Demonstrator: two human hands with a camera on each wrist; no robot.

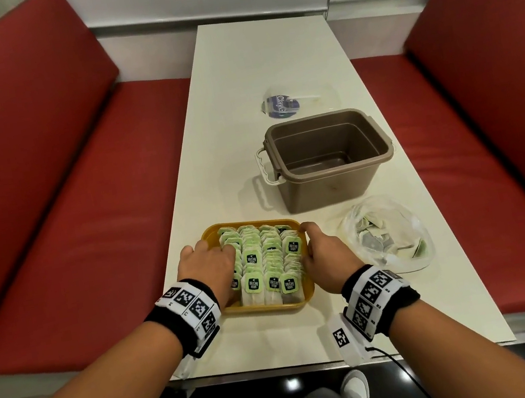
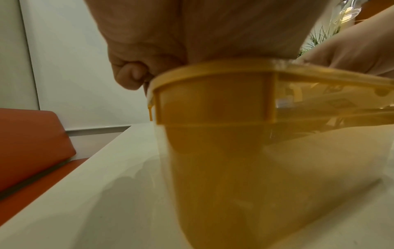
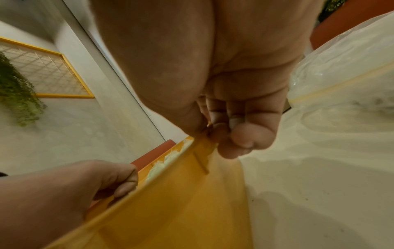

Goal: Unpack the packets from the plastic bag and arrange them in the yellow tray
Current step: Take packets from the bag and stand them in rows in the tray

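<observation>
The yellow tray [image 1: 265, 307] stands near the table's front edge, packed with rows of green-labelled tea packets [image 1: 266, 260]. My left hand [image 1: 216, 253] lies over the tray's left side, thumb [image 2: 131, 73] curled outside the rim and fingers down on the packets. My right hand [image 1: 311, 241] grips the right rim; in the right wrist view its curled fingers [image 3: 241, 134] pinch that rim of the tray [image 3: 170, 210]. The clear plastic bag [image 1: 395, 211] lies just right of the tray with some packets left inside. It also shows as the plastic bag [image 3: 341, 67] beside my right hand.
A brown plastic tub [image 1: 326, 153] with a white handle stands open behind the tray. Its clear lid with a blue label [image 1: 293, 103] lies farther back. The narrow white table [image 1: 248, 62] runs between two red benches [image 1: 65, 214].
</observation>
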